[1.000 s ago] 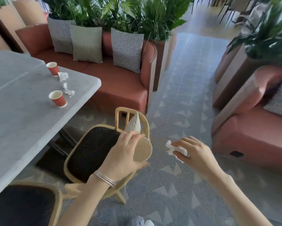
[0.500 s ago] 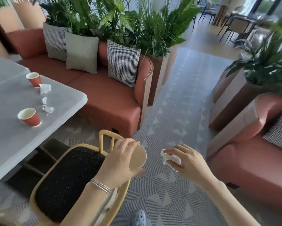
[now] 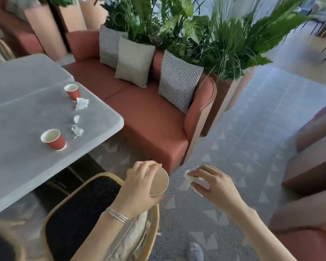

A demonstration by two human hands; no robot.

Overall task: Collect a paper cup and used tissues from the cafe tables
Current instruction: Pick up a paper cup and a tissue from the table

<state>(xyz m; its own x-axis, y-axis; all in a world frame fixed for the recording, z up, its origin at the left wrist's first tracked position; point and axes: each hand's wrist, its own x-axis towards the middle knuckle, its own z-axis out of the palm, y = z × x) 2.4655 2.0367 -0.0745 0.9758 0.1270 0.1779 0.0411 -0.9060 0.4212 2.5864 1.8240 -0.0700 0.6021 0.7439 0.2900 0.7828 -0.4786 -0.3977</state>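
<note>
Paper cup (image 3: 159,182) tilted, mouth toward camera, gripped by left hand (image 3: 139,187) with fingers curled round its rim and side, above the back of a black-seated chair (image 3: 79,210); right hand (image 3: 215,185) just beside it pinches a crumpled tissue (image 3: 196,180) over the patterned floor (image 3: 224,147). On the grey table (image 3: 17,110) at left: near red cup (image 3: 53,139) and far red cup (image 3: 72,92) upright, three loose tissues (image 3: 81,103) between and beside them. Red sofa (image 3: 139,113) with cushions (image 3: 179,80) behind, plants (image 3: 196,31) past it.
</note>
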